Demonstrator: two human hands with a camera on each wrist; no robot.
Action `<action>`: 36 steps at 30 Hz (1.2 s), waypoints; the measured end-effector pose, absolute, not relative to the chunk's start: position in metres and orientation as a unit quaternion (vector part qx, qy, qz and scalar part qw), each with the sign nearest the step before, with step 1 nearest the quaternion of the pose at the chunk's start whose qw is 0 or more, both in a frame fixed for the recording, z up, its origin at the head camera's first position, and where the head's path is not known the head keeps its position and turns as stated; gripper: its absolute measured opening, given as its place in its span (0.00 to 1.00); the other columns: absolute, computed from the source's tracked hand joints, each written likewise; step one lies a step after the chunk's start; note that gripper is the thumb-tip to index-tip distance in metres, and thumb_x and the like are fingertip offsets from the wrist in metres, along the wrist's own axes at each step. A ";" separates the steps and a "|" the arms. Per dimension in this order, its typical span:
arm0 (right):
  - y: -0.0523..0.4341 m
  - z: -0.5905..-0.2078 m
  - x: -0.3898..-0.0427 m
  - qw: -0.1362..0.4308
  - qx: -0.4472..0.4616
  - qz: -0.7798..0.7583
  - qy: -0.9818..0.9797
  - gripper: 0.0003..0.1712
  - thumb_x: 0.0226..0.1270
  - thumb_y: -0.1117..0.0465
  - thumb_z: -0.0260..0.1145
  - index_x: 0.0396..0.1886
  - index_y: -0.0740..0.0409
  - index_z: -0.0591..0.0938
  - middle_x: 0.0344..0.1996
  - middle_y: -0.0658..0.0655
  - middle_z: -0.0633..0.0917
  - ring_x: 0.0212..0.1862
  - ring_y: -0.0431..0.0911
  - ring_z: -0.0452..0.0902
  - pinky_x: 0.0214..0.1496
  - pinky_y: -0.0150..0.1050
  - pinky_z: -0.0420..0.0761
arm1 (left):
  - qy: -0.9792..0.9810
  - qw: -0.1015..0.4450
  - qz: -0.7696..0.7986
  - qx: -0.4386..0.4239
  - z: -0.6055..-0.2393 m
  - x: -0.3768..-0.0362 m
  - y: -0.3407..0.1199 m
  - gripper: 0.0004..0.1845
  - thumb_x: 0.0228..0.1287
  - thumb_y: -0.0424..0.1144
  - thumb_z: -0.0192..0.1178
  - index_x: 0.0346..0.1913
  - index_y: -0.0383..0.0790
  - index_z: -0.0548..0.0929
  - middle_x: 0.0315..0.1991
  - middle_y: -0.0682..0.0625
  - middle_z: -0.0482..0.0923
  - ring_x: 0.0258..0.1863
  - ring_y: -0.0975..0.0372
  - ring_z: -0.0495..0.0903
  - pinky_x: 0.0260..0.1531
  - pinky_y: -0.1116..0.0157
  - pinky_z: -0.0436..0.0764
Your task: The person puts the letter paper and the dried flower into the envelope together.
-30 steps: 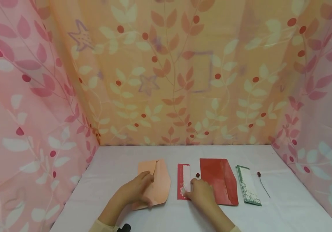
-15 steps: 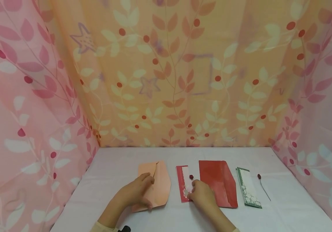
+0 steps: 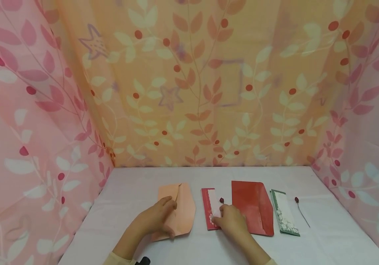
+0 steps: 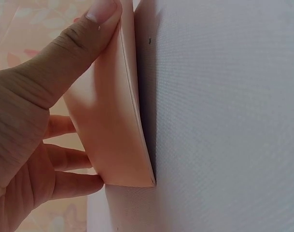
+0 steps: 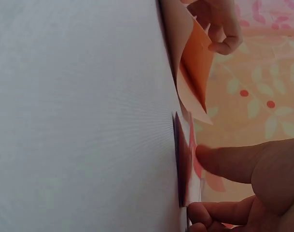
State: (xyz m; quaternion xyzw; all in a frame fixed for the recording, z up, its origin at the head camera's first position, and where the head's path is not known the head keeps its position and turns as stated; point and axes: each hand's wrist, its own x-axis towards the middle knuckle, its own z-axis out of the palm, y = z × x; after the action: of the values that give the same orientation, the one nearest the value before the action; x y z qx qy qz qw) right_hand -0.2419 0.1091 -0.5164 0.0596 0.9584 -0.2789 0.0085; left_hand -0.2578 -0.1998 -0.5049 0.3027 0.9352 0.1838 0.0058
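Observation:
In the head view my left hand [image 3: 154, 218] grips a peach envelope [image 3: 184, 213] whose flap points right. The left wrist view shows the thumb [image 4: 84, 43] over the envelope's near edge and the other fingers along its far side. My right hand [image 3: 231, 222] pinches the lower right edge of a folded red card [image 3: 207, 204] with a white panel and flower print. In the right wrist view its thumb [image 5: 224, 162] lies on the card's face, fingertips at its side. A small dark red dried flower [image 3: 222, 200] pokes out above that hand, its stem mostly hidden.
Right of that hand lies a red envelope [image 3: 250, 206], partly covered by the wrist. Further right are a green card [image 3: 284, 213] with white flowers and a second dried flower [image 3: 297, 200] on a thin stem. Patterned curtains [image 3: 206, 92] border the white table [image 3: 136, 176].
The red card has tilted slightly and shifted a little left at its top. The near dried flower has moved left overall, and the red envelope slightly right. My left hand has stayed on the peach envelope.

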 end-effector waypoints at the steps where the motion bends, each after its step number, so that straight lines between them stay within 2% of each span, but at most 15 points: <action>1: 0.108 -0.517 -0.242 0.008 0.059 -0.275 0.960 0.33 0.45 0.47 0.85 0.46 0.62 0.86 0.36 0.56 0.86 0.40 0.50 0.80 0.44 0.56 0.75 | 0.935 0.005 0.184 0.303 -0.505 -0.258 -0.200 0.47 0.32 0.65 0.80 0.56 0.49 0.71 0.70 0.33 0.67 0.66 0.41 0.75 0.59 0.45 0.79; 4: 0.106 -0.518 -0.241 0.001 0.060 -0.261 0.963 0.35 0.42 0.44 0.85 0.46 0.60 0.86 0.34 0.55 0.85 0.39 0.49 0.79 0.42 0.55 0.75 | 0.934 0.003 0.184 0.305 -0.504 -0.257 -0.200 0.47 0.32 0.64 0.81 0.56 0.49 0.71 0.70 0.33 0.68 0.66 0.42 0.75 0.59 0.45 0.79; 11: 0.101 -0.518 -0.238 -0.015 0.050 -0.239 0.970 0.41 0.37 0.47 0.87 0.52 0.63 0.85 0.35 0.58 0.86 0.40 0.54 0.81 0.39 0.55 0.74 | 0.936 0.003 0.176 0.306 -0.504 -0.258 -0.200 0.47 0.32 0.64 0.82 0.56 0.50 0.71 0.70 0.34 0.68 0.66 0.43 0.75 0.60 0.47 0.79; 21: 0.104 -0.520 -0.240 -0.015 0.047 -0.266 0.963 0.44 0.38 0.52 0.88 0.56 0.66 0.82 0.43 0.61 0.88 0.45 0.56 0.83 0.46 0.62 0.75 | 0.937 0.014 0.188 0.294 -0.506 -0.257 -0.200 0.47 0.31 0.64 0.82 0.57 0.50 0.72 0.71 0.34 0.67 0.67 0.42 0.74 0.61 0.45 0.78; 24: 0.106 -0.518 -0.240 -0.016 0.042 -0.284 0.958 0.36 0.43 0.53 0.86 0.52 0.63 0.84 0.37 0.57 0.88 0.41 0.53 0.82 0.44 0.59 0.74 | 0.937 0.009 0.185 0.295 -0.508 -0.257 -0.200 0.47 0.31 0.65 0.81 0.56 0.51 0.72 0.71 0.35 0.68 0.66 0.43 0.75 0.60 0.45 0.79; 27: 0.110 -0.515 -0.240 -0.001 0.042 -0.313 0.949 0.21 0.50 0.54 0.82 0.40 0.58 0.85 0.27 0.50 0.84 0.33 0.47 0.77 0.37 0.51 0.73 | 0.939 0.013 0.187 0.289 -0.508 -0.256 -0.201 0.47 0.31 0.65 0.82 0.56 0.52 0.72 0.71 0.36 0.67 0.67 0.43 0.74 0.60 0.45 0.79; 29: 0.112 -0.513 -0.241 0.012 0.045 -0.337 0.940 0.14 0.55 0.55 0.79 0.35 0.55 0.84 0.24 0.49 0.80 0.31 0.45 0.73 0.33 0.44 0.72 | 0.939 0.018 0.188 0.286 -0.507 -0.256 -0.201 0.47 0.31 0.65 0.81 0.57 0.52 0.72 0.72 0.36 0.67 0.68 0.43 0.74 0.60 0.45 0.78; 33: 0.118 -0.512 -0.243 0.030 0.047 -0.363 0.930 0.12 0.58 0.54 0.77 0.32 0.54 0.81 0.23 0.51 0.78 0.28 0.45 0.71 0.25 0.36 0.72 | 0.939 0.019 0.189 0.288 -0.507 -0.256 -0.200 0.47 0.32 0.65 0.81 0.57 0.52 0.72 0.72 0.35 0.66 0.68 0.43 0.73 0.60 0.45 0.78; 36: 0.121 -0.514 -0.246 0.046 0.042 -0.369 0.927 0.13 0.60 0.52 0.76 0.31 0.53 0.82 0.22 0.52 0.78 0.28 0.45 0.72 0.24 0.35 0.73 | 0.939 0.014 0.182 0.291 -0.507 -0.257 -0.200 0.47 0.32 0.65 0.81 0.57 0.53 0.72 0.72 0.36 0.67 0.68 0.43 0.74 0.60 0.46 0.79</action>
State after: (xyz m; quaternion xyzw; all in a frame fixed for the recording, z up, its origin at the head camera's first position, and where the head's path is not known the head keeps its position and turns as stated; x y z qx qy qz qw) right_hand -0.2457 0.1212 -0.5138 0.0417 0.9272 -0.3694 0.0456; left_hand -0.2568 -0.1998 -0.5068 0.2906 0.9394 0.1815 0.0141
